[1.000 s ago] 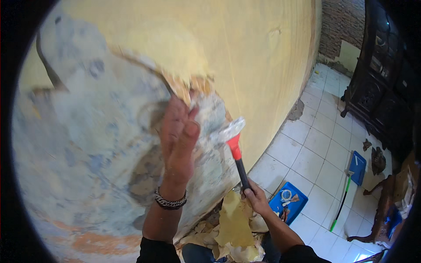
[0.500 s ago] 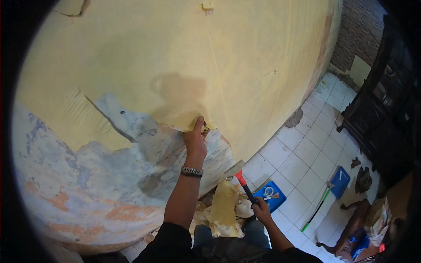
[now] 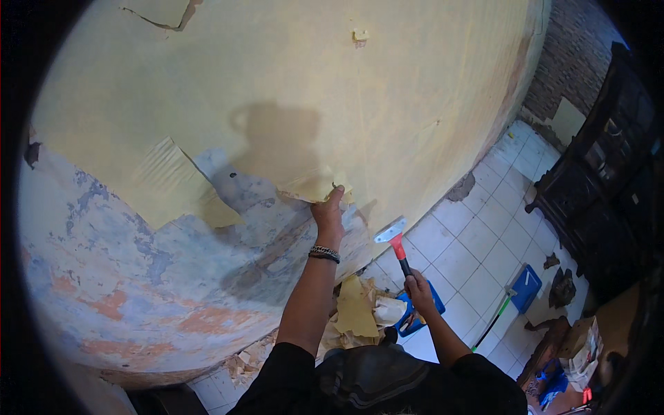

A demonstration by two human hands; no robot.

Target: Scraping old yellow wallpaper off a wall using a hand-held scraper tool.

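Observation:
A yellow wall covering (image 3: 207, 90) spreads over the upper wall, its lower edge torn and loose. My left hand (image 3: 329, 214) has closed on that edge, thumb in front and the other fingers mostly hidden. Below it the bare plaster (image 3: 194, 277) shows grey, bluish and orange patches. Farther left another flap of covering (image 3: 169, 173) hangs wrinkled away from the wall. My right hand (image 3: 418, 289) grips the black handle of a scraper (image 3: 395, 238) with a red neck and a wide metal head. The head is raised near the wall's lower right edge; contact cannot be made out.
Peeled sheets (image 3: 356, 308) lie heaped at the wall's foot beside a blue tray (image 3: 437, 297). On the white tile floor (image 3: 470, 242) are a second blue tray (image 3: 527, 289) and a green-handled tool (image 3: 495, 319). A dark cabinet (image 3: 588, 166) stands at right.
My right hand has lifted the scraper, turning its metal head upward. My left hand keeps hold of the covering's edge. The view has shifted, with the wall appearing farther right.

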